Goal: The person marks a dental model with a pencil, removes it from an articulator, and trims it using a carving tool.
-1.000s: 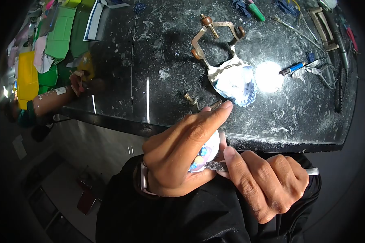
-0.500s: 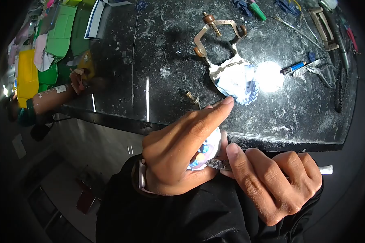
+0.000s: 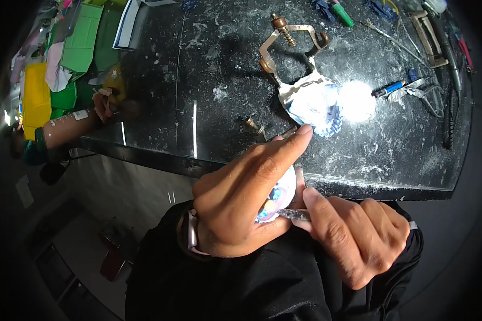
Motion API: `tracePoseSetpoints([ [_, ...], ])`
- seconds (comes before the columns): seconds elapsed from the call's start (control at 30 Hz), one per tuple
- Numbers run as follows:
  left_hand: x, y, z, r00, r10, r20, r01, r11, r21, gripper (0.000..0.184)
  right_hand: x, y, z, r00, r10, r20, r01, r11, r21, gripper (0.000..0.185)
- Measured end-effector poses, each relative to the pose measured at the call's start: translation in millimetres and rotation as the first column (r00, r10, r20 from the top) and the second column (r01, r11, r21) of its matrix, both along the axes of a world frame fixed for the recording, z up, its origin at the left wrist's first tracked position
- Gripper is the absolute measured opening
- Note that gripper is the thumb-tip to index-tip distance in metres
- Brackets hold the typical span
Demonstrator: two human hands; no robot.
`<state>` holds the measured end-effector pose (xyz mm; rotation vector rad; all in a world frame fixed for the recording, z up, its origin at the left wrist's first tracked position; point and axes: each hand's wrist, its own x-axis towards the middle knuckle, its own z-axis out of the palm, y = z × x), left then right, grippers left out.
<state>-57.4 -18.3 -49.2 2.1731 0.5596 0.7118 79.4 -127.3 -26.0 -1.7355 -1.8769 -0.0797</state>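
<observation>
My left hand is wrapped round a white dental cast with blue and pinkish patches and one yellowish tooth. Its fingers and palm hide much of the cast. In my right hand is a plaster knife, its dusty grey blade against the cast's near right edge. The knife's pale end shows past the little finger. Just beyond my left fingertips, a second dental cast, with a row of blue teeth, lies attached to a brass articulator frame on the table.
The black table is strewn with white dust. At right lie a blue-handled tool, metal pliers-like pieces and a brown frame. A brown bottle and green and yellow bins stand at left.
Both hands have shifted slightly, the left with the cast a little to the right. The knife's far end has drawn in towards my right hand. The articulator sits almost unchanged.
</observation>
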Motion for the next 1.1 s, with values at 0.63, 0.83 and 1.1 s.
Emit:
tracePoseSetpoints([
  [0.63, 0.1, 11.8, 13.6, 0.976, -0.175, -0.126, 0.152, 0.973, -0.176, 0.069, 28.0, 17.4, -12.0, 0.699, 0.102, -0.708, -0.350, 0.912, -0.215, 0.030],
  [0.83, -4.5, -3.5, -14.9, 0.996, -0.084, 0.027, 0.087, 0.979, -0.183, 0.069, 27.0, 27.3, -26.7, 0.710, 0.262, -0.654, -0.426, 0.899, -0.102, 0.013],
  [1.1, -27.4, 13.2, -17.4, 0.987, -0.123, -0.105, 0.135, 0.983, 0.126, 0.039, 23.0, 21.0, -50.8, 0.756, 0.400, -0.519, -0.372, 0.914, 0.163, 0.007],
])
